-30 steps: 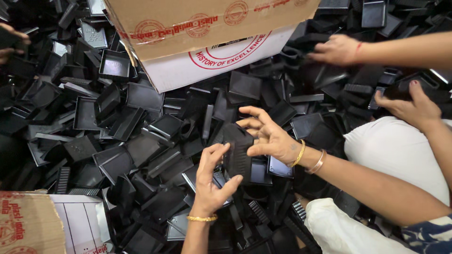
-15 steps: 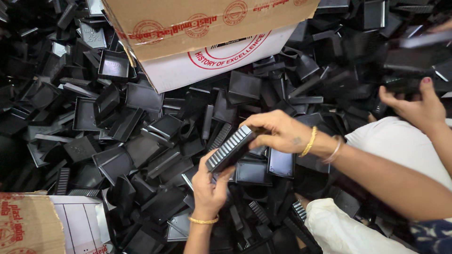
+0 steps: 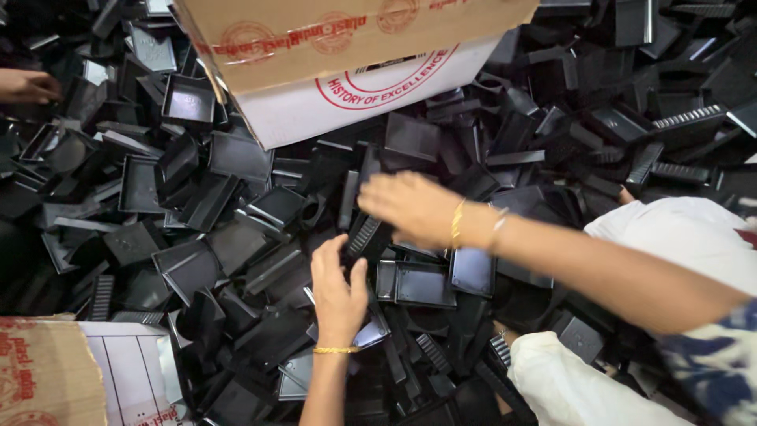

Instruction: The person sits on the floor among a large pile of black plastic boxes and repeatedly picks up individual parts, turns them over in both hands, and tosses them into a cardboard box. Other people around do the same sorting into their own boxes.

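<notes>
A deep pile of black plastic trays and covers (image 3: 189,268) fills the view. My right hand (image 3: 414,207), with gold bangles at the wrist, reaches in from the right and grips a ribbed black plastic piece (image 3: 361,235) by its upper end; the hand is motion-blurred. Just below it is my left hand (image 3: 337,290), also with a gold bangle. It comes up from the bottom edge with fingers apart and raised towards the lower end of the ribbed piece, holding nothing. A flat black tray (image 3: 422,284) lies right of the left hand.
A large tilted cardboard box (image 3: 331,47) with red printing hangs over the pile at the top. Another cardboard box (image 3: 47,371) sits at the bottom left corner. Another person's hand (image 3: 27,85) rests at the far left edge. White cloth (image 3: 678,237) covers knees at right.
My right hand has carried the ribbed piece leftward and tipped it more upright. My left hand has slid left beneath it. The other person's hands at the upper right have left the view.
</notes>
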A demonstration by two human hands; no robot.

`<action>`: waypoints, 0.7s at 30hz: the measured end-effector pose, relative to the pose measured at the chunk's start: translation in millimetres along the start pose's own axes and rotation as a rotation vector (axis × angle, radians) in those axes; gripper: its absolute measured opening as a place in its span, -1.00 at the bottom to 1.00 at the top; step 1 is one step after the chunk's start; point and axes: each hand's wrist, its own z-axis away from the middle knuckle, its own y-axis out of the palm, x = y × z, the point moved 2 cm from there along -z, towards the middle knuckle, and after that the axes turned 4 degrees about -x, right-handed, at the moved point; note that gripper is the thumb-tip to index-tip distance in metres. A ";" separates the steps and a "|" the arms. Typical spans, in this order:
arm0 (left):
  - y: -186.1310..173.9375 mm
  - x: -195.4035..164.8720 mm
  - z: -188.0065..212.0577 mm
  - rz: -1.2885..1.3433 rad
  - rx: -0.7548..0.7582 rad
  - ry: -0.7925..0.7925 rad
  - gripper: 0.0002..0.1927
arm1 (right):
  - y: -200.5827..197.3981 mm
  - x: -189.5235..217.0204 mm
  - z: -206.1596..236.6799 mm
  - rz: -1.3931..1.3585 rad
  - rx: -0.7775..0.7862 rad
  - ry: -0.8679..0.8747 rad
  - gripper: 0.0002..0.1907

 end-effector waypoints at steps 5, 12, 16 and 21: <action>2.3 6.8 0.8 -0.139 -0.007 0.070 -0.49 | 52.3 4.9 34.6 0.008 0.258 0.066 -0.48; -3.1 8.3 -3.1 -0.265 -0.065 0.072 -0.48 | -103.9 -40.9 -31.2 0.429 -0.384 0.109 -0.58; -1.9 8.9 -3.6 -0.324 -0.091 0.132 -0.47 | -105.7 -69.5 -53.0 0.570 -0.275 0.301 -0.43; -2.2 8.8 -1.3 -0.127 -0.110 0.045 -0.54 | 28.5 -34.1 -20.9 0.288 0.083 -0.084 -0.32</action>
